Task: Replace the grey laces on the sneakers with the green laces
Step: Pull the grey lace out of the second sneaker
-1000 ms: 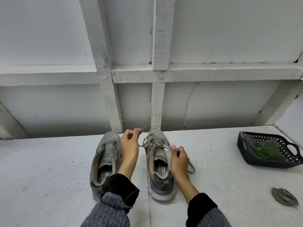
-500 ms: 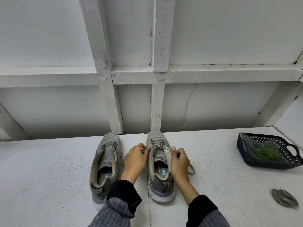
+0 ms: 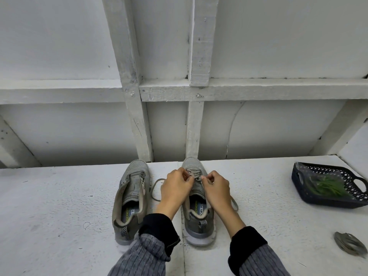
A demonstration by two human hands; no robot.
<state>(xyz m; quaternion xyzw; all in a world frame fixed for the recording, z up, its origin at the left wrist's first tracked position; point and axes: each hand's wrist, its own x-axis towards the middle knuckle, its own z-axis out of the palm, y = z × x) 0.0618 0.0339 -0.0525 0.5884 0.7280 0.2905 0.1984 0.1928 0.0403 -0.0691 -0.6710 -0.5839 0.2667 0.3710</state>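
Left hand (image 3: 175, 186): moved onto right grey mesh sneaker (image 3: 196, 204) since 0.5 s ago, pinching grey flat lace (image 3: 194, 174) | right hand (image 3: 216, 187): pinching same lace | green laces (image 3: 326, 185): in dark perforated plastic basket (image 3: 298, 176), unmoved

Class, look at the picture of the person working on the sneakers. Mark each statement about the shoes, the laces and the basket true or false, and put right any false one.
1. Both hands, left hand and right hand, work at the grey lace on the right sneaker. True.
2. The left sneaker is fully laced in green. False: it shows no lace.
3. The green laces lie in the dark basket. True.
4. A bundled grey lace hangs from the wall. False: it lies on the white surface, nearer the person than the basket.
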